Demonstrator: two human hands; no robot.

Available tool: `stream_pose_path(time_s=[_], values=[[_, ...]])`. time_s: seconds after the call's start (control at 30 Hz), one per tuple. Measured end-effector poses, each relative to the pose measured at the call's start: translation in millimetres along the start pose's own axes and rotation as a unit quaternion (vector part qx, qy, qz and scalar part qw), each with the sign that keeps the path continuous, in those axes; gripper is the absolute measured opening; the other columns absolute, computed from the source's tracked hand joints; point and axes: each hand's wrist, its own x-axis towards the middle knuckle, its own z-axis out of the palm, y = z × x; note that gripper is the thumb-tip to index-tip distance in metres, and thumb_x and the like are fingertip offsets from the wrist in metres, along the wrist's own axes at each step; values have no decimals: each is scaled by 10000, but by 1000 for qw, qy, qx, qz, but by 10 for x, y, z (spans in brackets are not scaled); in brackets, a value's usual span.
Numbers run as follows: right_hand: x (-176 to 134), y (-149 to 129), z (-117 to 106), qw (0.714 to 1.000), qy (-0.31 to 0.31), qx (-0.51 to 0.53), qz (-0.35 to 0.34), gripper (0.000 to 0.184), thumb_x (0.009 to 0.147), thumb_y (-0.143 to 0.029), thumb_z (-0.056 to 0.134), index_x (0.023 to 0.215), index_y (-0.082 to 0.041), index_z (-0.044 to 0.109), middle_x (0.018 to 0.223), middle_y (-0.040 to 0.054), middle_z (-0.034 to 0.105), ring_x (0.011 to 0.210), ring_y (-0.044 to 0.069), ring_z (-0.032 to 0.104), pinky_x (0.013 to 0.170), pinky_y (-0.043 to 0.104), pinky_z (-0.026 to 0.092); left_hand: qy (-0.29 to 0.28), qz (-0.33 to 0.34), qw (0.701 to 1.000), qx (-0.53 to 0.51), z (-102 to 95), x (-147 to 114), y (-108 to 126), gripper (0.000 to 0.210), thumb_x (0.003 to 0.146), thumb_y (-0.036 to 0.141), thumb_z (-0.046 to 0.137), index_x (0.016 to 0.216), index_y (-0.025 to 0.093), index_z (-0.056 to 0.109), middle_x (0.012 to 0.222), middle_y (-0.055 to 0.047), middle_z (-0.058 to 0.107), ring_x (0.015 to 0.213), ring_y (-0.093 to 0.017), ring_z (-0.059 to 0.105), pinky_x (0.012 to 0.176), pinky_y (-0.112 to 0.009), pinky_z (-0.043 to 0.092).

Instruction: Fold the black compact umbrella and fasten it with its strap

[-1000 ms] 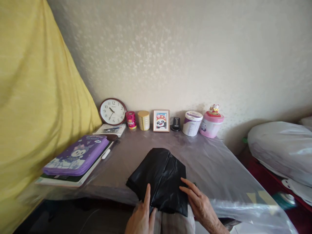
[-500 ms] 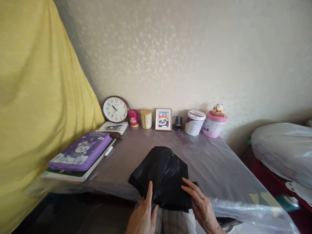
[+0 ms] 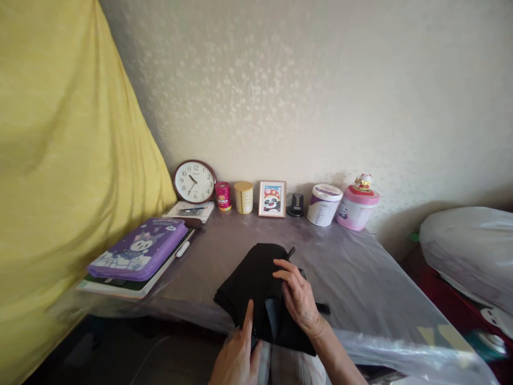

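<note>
A loosely folded black umbrella lies over the front edge of the table, its fabric panels spread in a fan. My left hand is wrapped around its near end, with the index finger stretched along the cloth; the part in the palm is mostly hidden. Over the right side of the fabric, my right hand has its fingers bent around a panel. A grey-blue patch of the panel's underside shows beside that hand. A short black strap sticks out to the right.
Plastic sheeting covers the table. A purple zip case rests on books at the left. Along the wall stand a clock, tins, a framed panda picture and tubs. A yellow curtain hangs at the left.
My right hand has moved left and up over the umbrella, and a fabric panel is turned so its underside shows. My left hand keeps its grip. The view has shifted slightly.
</note>
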Motion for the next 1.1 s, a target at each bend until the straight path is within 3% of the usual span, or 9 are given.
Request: stream_pose_path(time_s=[0.23,0.37,0.57,0.8,0.93,1.0,1.1], values=[[201,3,371,999,22,-14,-19,244,898,-47,370,1072,-172,486,1200,102,522,1129,141,505,933,296,462,-23,-24,999,26,-53,27,103,662,880,310,234,1465,24,116,1270,-197,514,1035,-248,584,911,-368,439],[257,0,565,999,28,-28,-16,228,903,-61,370,1052,-166,508,1188,93,534,1110,139,510,935,291,461,-49,-62,996,39,-105,25,185,644,882,308,256,1468,64,150,1229,-185,546,1037,-269,586,903,-401,444],[303,27,709,998,-48,-45,1,213,931,-127,362,1010,-166,555,1191,85,535,1055,141,541,926,282,465,-70,-57,994,60,-117,38,193,604,893,267,264,1452,46,209,1218,-208,548,1025,-277,596,886,-401,456],[325,55,759,991,-107,-82,-10,181,927,-147,390,958,-169,567,1163,71,544,964,151,571,843,271,490,-56,-77,995,29,-112,20,159,685,886,275,308,1459,4,48,1325,-223,456,1094,-268,570,894,-346,452],[342,44,762,988,-122,-98,-9,189,919,-128,392,958,-173,572,1150,70,548,956,146,574,823,256,490,-25,-84,996,-15,-141,-19,180,721,902,283,318,1449,73,-100,1312,-181,486,930,-230,639,794,-317,490],[345,40,760,986,-130,-104,-5,188,919,-134,398,957,-176,578,1136,71,554,938,140,579,807,246,490,-30,-69,997,-11,-131,-19,187,694,903,263,324,1458,140,-74,1303,-156,501,942,-227,634,785,-317,497],[343,45,759,985,-137,-106,0,180,917,-148,414,950,-181,589,1122,64,563,906,133,587,779,230,490,-54,-51,994,74,-96,7,186,617,905,216,302,1462,282,43,1180,-137,567,965,-257,624,775,-356,505]])
